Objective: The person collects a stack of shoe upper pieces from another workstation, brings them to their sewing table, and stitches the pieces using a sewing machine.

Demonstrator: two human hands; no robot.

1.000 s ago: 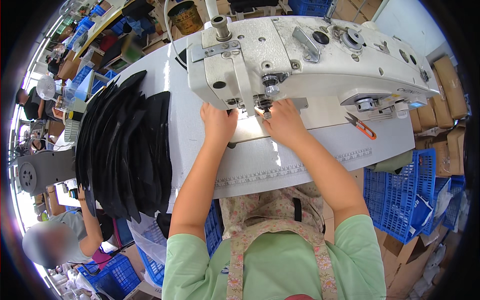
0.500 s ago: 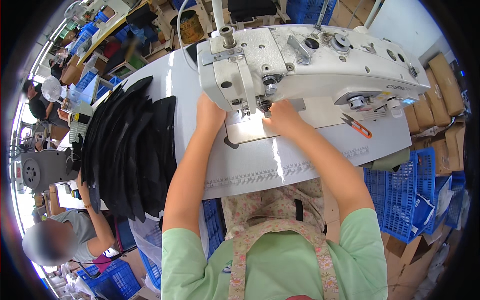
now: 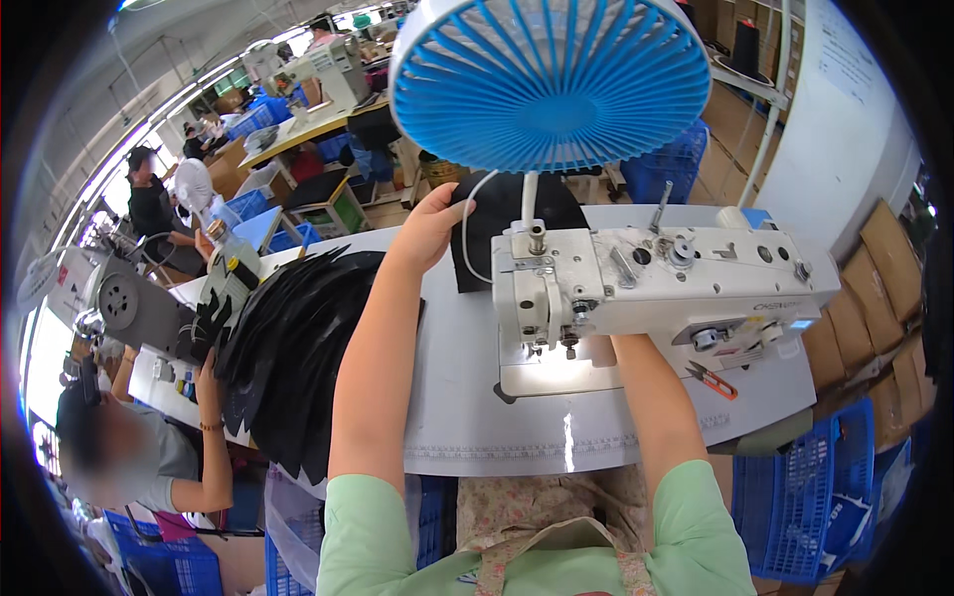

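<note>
Behind the head of a white sewing machine [image 3: 666, 273], a black fabric piece [image 3: 517, 214] stands up at the table's far side. My left hand [image 3: 434, 230] is closed on its left edge, thumb and fingers together there. My right forearm [image 3: 651, 407] reaches under the machine's arm, which hides my right hand and its fingers. A lit needle area [image 3: 556, 366] glows in front of the presser foot. To the left lies a fanned stack of black fabric pieces [image 3: 308, 348].
Orange-handled thread snips [image 3: 714, 380] lie right of my right forearm. A blue fan [image 3: 556, 99] hangs over the machine. Blue crates [image 3: 795, 487] and cardboard boxes [image 3: 865, 298] stand at the right. A co-worker [image 3: 159, 437] sits at another machine on the left.
My left hand has moved from the needle area to the far side, at the black piece. My right hand has gone behind the machine's arm. The view has tilted up, bringing the fan in.
</note>
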